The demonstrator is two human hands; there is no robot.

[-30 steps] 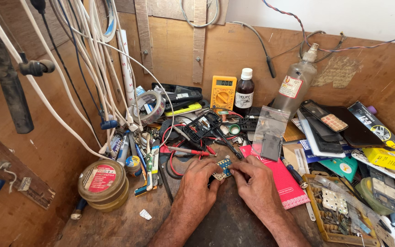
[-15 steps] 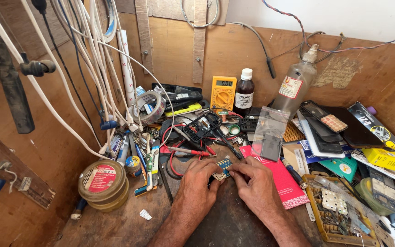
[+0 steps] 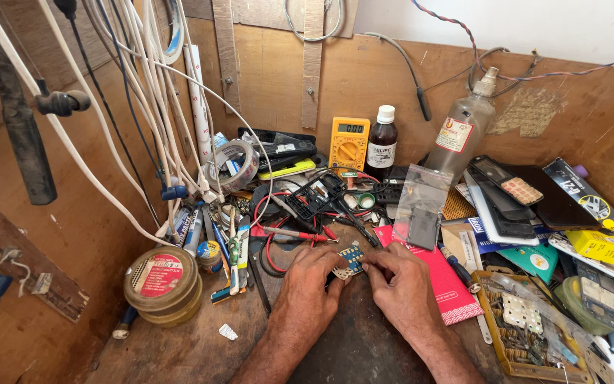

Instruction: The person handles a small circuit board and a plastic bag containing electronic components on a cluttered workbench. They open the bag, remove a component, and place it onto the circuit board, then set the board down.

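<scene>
A small blue circuit board is pinched between the fingertips of both hands above a dark work mat. My left hand grips its left side, where a pale part hangs beneath the board. My right hand holds its right edge with thumb and forefinger. Just beyond the board lie red and black multimeter probes with tangled leads.
A yellow multimeter, a dark bottle and a clear spray bottle stand against the wooden back wall. Round tins sit at the left, a pink booklet and a parts tray at the right. White cables hang at the left.
</scene>
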